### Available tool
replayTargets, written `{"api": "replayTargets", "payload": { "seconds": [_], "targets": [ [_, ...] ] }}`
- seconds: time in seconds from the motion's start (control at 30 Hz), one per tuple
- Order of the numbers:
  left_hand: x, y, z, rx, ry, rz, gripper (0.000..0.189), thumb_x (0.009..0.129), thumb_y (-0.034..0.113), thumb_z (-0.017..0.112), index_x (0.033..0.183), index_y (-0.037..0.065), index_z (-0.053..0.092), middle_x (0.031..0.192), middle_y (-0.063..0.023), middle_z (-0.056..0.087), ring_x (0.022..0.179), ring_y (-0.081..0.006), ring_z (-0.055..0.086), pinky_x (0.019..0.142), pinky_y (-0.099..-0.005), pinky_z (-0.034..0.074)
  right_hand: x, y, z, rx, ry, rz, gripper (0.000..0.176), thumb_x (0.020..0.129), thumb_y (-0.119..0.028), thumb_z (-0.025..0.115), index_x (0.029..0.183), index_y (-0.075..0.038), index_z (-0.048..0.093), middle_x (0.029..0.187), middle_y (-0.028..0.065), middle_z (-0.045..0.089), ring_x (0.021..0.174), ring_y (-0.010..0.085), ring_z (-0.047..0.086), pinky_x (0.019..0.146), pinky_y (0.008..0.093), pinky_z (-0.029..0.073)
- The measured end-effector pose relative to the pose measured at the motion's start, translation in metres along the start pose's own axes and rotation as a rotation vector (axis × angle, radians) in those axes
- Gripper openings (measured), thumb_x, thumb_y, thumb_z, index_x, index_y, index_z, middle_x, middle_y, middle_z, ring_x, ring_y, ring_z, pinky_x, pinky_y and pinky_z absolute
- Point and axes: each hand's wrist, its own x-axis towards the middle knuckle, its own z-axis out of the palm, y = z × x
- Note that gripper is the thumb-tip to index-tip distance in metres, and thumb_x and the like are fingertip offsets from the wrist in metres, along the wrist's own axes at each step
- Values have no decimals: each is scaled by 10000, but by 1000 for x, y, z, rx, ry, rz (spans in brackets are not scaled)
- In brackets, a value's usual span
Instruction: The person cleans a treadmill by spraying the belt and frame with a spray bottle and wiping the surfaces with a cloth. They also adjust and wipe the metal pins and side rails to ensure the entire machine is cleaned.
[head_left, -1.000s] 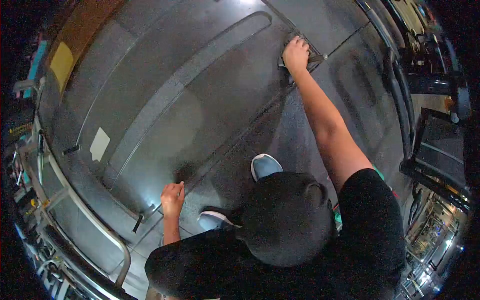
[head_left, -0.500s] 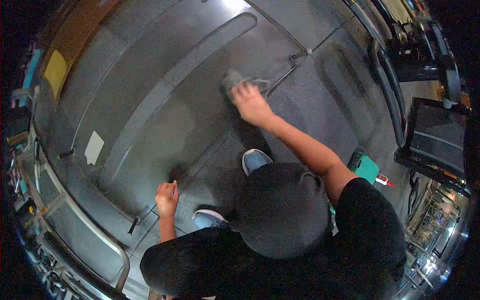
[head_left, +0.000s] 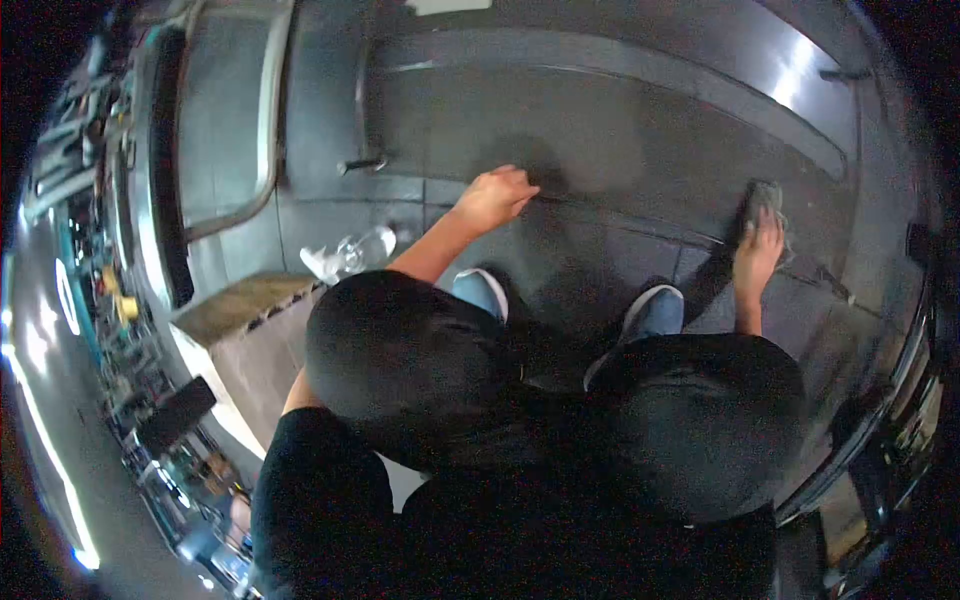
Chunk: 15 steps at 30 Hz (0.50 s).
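My right hand is pressed over a crumpled grey cloth, which lies on a wide dark panel with a curved lighter band along its far side. Loose edges of the cloth stick out beyond my fingers. My left hand hovers near the panel's close edge, fingers curled inward, with nothing showing in them. Close to my left forearm is a clear bottle with a white spray head.
A wooden box stands by my left leg. Beyond it, a curved metal tube frame rises beside the panel. A short dark lever sticks out at the panel's left. My shoes are on dark floor tiles.
The view has swung left, bringing the bottle and wooden box into sight. My right hand, with the cloth, is now nearer to my body, off to the right. The left hand stays curled.
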Motion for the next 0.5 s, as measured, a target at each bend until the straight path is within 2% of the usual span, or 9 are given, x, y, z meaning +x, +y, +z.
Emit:
{"api": "replayTargets", "payload": {
  "seconds": [0.07, 0.17, 0.23, 0.27, 0.3, 0.37, 0.43, 0.47, 0.5],
  "targets": [
    [-5, 1, 2, -6, 48, -28, 177, 863, 125, 730, 1033, 99, 773, 827, -69, 629, 852, -294, 645, 732, -428, 567, 1, -51, 7, 26, -36, -145, 462, 1023, -177, 582, 1469, -67, 532, 1523, 142, 524, 1442, 401, 410, 1210, 504, 306],
    [-9, 17, 2, -14, 92, -75, 186, 865, 96, 734, 1045, 82, 775, 892, -70, 675, 902, -289, 667, 753, -411, 578, 15, -130, 12, 134, -126, -221, 479, 1008, -153, 584, 1476, -73, 523, 1537, 132, 501, 1464, 395, 375, 1209, 541, 290],
    [-18, 33, 0, -120, 329, -105, 236, 905, 118, 696, 1127, 47, 734, 1034, -99, 724, 999, -321, 671, 810, -426, 583, 28, -167, 19, 121, -166, -273, 470, 1010, -138, 580, 1472, -72, 523, 1535, 148, 496, 1467, 397, 370, 1212, 547, 282],
    [-27, 46, -10, -72, 439, -113, 226, 876, 99, 765, 1099, 66, 772, 1116, -121, 740, 1010, -310, 703, 848, -416, 586, 32, -180, 21, 113, -208, -326, 462, 1012, -123, 577, 1468, -70, 524, 1533, 163, 491, 1471, 398, 366, 1215, 553, 275],
    [-52, 52, -7, -72, 447, -130, 226, 876, 99, 765, 1099, 66, 772, 1116, -121, 740, 1010, -310, 703, 848, -416, 586, 35, -187, 23, 115, -217, -343, 462, 1012, -123, 577, 1468, -70, 524, 1533, 163, 491, 1471, 398, 366, 1215, 553, 275],
    [-112, 64, -5, -183, 514, -309, 269, 891, 120, 769, 1151, 55, 753, 1157, -110, 743, 1006, -299, 713, 883, -411, 585, 46, -192, 29, 134, -173, -364, 469, 996, -105, 588, 1460, -68, 528, 1519, 171, 496, 1467, 405, 363, 1215, 575, 262],
    [-156, 108, -45, -411, 171, -1376, 252, 892, 137, 780, 1122, 39, 755, 1169, -133, 739, 1034, -271, 715, 923, -413, 574, 48, -187, 35, 116, -178, -373, 475, 992, -91, 585, 1462, -68, 526, 1507, 174, 503, 1465, 404, 365, 1218, 553, 269],
    [-200, 100, -25, -457, 322, -1522, 368, 880, 176, 806, 1192, 17, 694, 1201, -143, 707, 1080, -274, 683, 954, -406, 547, 48, -183, 39, 128, -160, -376, 479, 990, -122, 597, 1462, -83, 529, 1520, 161, 495, 1463, 399, 368, 1213, 571, 268],
    [-242, 79, -7, -465, 636, -1532, 493, 869, 215, 832, 1262, -5, 632, 1234, -154, 675, 1126, -278, 651, 985, -398, 520, 46, -182, 42, 140, -145, -376, 484, 988, -153, 610, 1462, -97, 531, 1533, 148, 488, 1462, 393, 371, 1209, 590, 267]
  ]
}}
